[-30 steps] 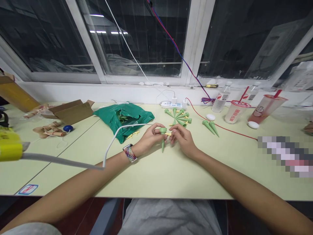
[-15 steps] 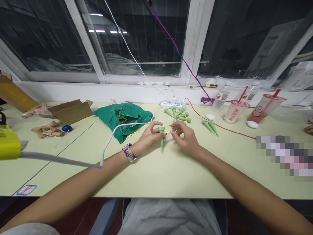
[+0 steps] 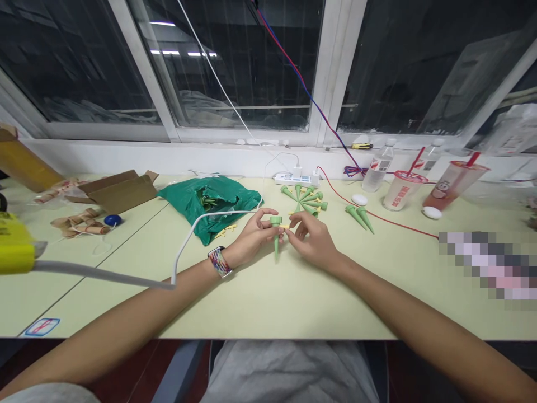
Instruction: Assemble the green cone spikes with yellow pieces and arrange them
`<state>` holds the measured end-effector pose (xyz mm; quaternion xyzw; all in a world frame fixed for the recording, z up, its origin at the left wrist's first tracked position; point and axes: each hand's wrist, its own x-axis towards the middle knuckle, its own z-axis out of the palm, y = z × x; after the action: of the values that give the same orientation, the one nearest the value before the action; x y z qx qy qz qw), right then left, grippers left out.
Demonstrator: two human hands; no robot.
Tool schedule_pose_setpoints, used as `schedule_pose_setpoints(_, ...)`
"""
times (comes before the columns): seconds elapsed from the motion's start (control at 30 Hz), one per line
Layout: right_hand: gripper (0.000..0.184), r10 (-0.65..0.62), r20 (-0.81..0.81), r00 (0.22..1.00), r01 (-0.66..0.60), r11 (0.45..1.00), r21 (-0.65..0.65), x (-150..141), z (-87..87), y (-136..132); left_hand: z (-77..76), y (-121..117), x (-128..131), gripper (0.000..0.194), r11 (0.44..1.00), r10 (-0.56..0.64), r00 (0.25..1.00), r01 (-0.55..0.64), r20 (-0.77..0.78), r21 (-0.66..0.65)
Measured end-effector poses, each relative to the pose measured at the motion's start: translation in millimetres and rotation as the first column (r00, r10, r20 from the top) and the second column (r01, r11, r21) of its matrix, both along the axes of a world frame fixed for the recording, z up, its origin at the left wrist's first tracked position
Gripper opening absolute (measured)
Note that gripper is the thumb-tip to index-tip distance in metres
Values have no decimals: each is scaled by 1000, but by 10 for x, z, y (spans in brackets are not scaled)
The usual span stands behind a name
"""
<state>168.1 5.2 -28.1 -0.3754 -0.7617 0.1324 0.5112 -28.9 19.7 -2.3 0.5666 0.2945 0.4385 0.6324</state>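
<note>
My left hand (image 3: 257, 234) is closed around a green watering spike (image 3: 276, 221), gripping it just under its wide cap with the point hanging down. A small yellow valve (image 3: 284, 226) sticks out sideways from the spike toward the right. My right hand (image 3: 312, 238) has thumb and forefinger pinched at the valve's outer end. Behind the hands, several green spikes with yellow valves (image 3: 305, 197) lie fanned in a ring. Two more green spikes (image 3: 359, 217) lie to the right, with no yellow valve visible on them.
A torn green bag (image 3: 191, 204) holding green pieces lies back left, loose yellow valves (image 3: 226, 230) beside it. A white cable (image 3: 197, 224) crosses near my left arm. Farther off are a power strip (image 3: 297, 179), drink cups (image 3: 405, 190), a cardboard box (image 3: 121, 193) and wooden pieces (image 3: 81, 223).
My right hand has moved slightly left, and its fingertips have closed in on the yellow valve's outer end. My left hand still holds the spike in nearly the same place.
</note>
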Motion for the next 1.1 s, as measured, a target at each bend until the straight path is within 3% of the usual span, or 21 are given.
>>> schedule_pose_setpoints(0.07, 9, 12, 51, 999, -12, 1000, -5, -9, 1, -6, -1, -6, 1, 49, 1000, -6, 1000, 6, -18, 7)
schedule_pose_setpoints(0.17, 26, -7, 92, 996, 17, 994, -106, 12, 1, -1, -13, -1, -2, 48, 1000, -8, 1000, 8, -25, -11)
schedule_pose_setpoints(0.23, 23, -1, 82, 997, 13, 990, -141, 37, 4, 4, -21, 7, -6, 47, 1000, -11, 1000, 11, -13, -16)
schedule_pose_setpoints(0.3, 8, 34, 79, 996, -25, 993, -117, 56, 10, 5, -24, 10, -14, 46, 1000, -24, 1000, 24, -9, -9)
schedule_pose_setpoints(0.4, 5, 63, 179, 982, -59, 998, -26, 57, 15, 1, -20, 1, -23, 45, 998, -70, 997, 70, -43, -1)
schedule_pose_setpoints(0.47, 18, 55, 232, 971, -48, 998, -39, 41, 12, -2, -14, -13, -22, 46, 995, -97, 992, 98, -83, 15)
schedule_pose_setpoints(0.6, 33, 70, 141, 988, -42, 981, -191, 22, 14, -13, -2, -41, -2, 46, 996, -90, 993, 91, -70, 12)
schedule_pose_setpoints(0.73, 19, 52, 262, 964, -59, 998, 21, 58, 49, -37, 12, -48, 14, 40, 975, -152, 987, 157, 42, -156)
schedule_pose_setpoints(0.8, 19, 45, 293, 955, -67, 996, 63, 62, 60, -44, 14, -46, 14, 40, 966, -174, 983, 181, 52, -186)
schedule_pose_setpoints(0.9, 31, 136, 111, 984, -119, 982, -149, -1, 37, -37, 16, -45, 14, 41, 988, -141, 990, 140, -3, -63)
schedule_pose_setpoints(0.97, 40, 183, -132, 974, -221, 890, -398, -73, 1, -25, 21, -48, 17, 42, 996, -37, 994, 45, -102, 74)
schedule_pose_setpoints(1.03, 45, 166, -302, 939, -314, 771, -553, -127, -32, -17, 29, -54, 21, 42, 984, 83, 980, -51, -183, 173)
schedule_pose_setpoints(1.07, 47, 154, -322, 934, -322, 752, -575, -137, -41, -16, 33, -58, 22, 42, 981, 104, 973, -67, -204, 181)
schedule_pose_setpoints(1.1, 47, 149, -294, 944, -297, 773, -561, -133, -42, -17, 37, -62, 23, 40, 985, 93, 975, -61, -203, 159)
